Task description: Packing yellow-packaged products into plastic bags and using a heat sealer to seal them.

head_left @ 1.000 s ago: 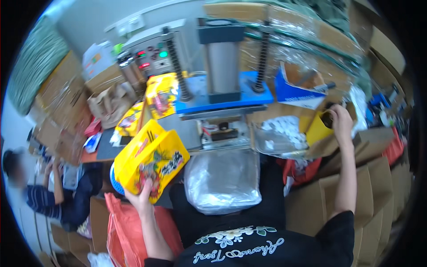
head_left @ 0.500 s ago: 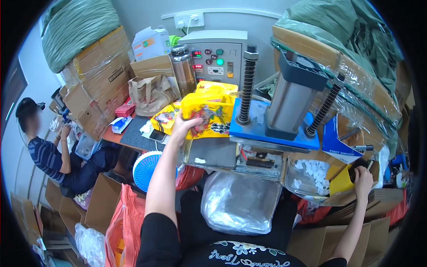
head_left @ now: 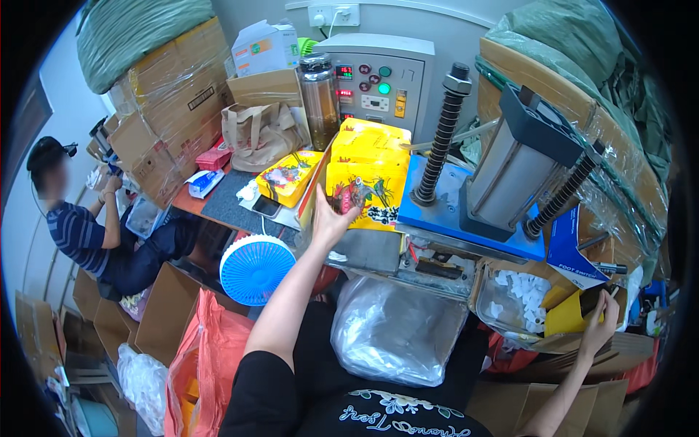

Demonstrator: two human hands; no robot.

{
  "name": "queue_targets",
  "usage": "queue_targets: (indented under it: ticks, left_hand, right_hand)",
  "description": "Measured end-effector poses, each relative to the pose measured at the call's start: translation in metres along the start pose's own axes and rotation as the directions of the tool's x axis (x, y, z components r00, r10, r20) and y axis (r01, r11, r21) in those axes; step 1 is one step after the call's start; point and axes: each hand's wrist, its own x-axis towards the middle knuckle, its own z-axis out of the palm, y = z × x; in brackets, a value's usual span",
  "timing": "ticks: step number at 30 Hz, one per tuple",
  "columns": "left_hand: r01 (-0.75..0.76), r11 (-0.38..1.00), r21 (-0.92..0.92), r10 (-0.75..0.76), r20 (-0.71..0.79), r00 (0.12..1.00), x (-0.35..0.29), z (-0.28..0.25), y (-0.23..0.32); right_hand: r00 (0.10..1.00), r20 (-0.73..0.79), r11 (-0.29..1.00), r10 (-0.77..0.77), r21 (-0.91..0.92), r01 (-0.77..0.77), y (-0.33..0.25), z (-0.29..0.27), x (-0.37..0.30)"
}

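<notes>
Front pouch [head_left: 375, 191]: shifted from above the blue fan [head_left: 257, 269] a second ago to the near side of the pouch stack [head_left: 373, 137], just left of the blue press plate [head_left: 416, 195].
Left hand [head_left: 335, 218]: at the pouch's lower-left corner, thumb over the printed face, fingers along the left edge; whether it pinches or only presses, I cannot tell.
Right hand [head_left: 599, 328]: fingers bent at the yellow packet [head_left: 564, 318], beside the white scraps [head_left: 530, 295], where it also was a second ago; what it grasps, if anything, is too small to tell.
Step at the stack: judged to be laying the pouch down and squaring it.
Next move calls for: probably an even let-go by the left fingers, without dragging the pouches behind.
Printed face: up and toward the person, top edge pointing away.
Long axis: seems to run away from the person, but foreshortening leaves it uncertain.
</notes>
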Motion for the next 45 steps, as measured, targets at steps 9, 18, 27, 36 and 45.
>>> queue_targets:
  ticks: [9,18,27,36,45]
  left_hand:
    - [-0.083,0.995,0.056,0.088,-0.108,0.990,-0.019,0.003,-0.025]
    - [-0.070,0.990,0.121,0.081,-0.089,0.993,-0.013,0.017,-0.019]
    - [-0.044,0.995,0.086,0.037,0.076,0.996,0.033,-0.005,-0.015]
    - [-0.112,0.994,0.000,0.110,-0.171,0.979,0.029,-0.023,0.017]
    - [0.243,0.642,0.728,-0.344,-0.010,0.939,0.132,-0.115,-0.007]
  right_hand:
    - [0.726,0.141,0.478,-0.673,0.832,0.283,-0.295,0.093,-0.067]
    - [0.666,0.369,0.640,-0.648,0.738,0.213,-0.386,0.190,-0.098]
    - [0.679,0.361,0.616,-0.640,0.769,0.171,-0.391,0.185,-0.097]
    - [0.662,0.379,0.628,-0.646,0.758,0.180,-0.386,0.185,-0.095]
    - [0.662,0.383,0.637,-0.645,0.747,0.189,-0.387,0.182,-0.099]
